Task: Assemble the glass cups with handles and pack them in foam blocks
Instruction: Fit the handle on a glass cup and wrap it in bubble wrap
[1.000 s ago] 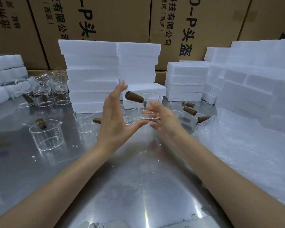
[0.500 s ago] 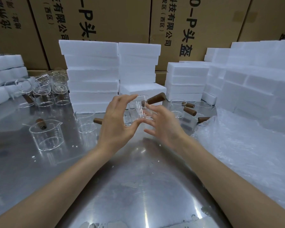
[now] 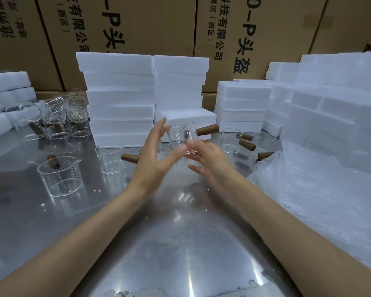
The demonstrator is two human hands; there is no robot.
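Two hands are working one glass cup (image 3: 181, 139) above the steel table (image 3: 180, 243), just in front of the short foam block (image 3: 186, 116). Its brown handle (image 3: 207, 129) is pointing right, away from that block's middle. The left hand (image 3: 156, 155) is spreading straight fingers against the cup's left side; the right hand (image 3: 208, 156) is cradling it from below, though blur is hiding whether its fingers are curling round the glass. Judging by this, the cup is being checked or turned: supporting the glass body rather than the handle would be safer before seating it in foam.
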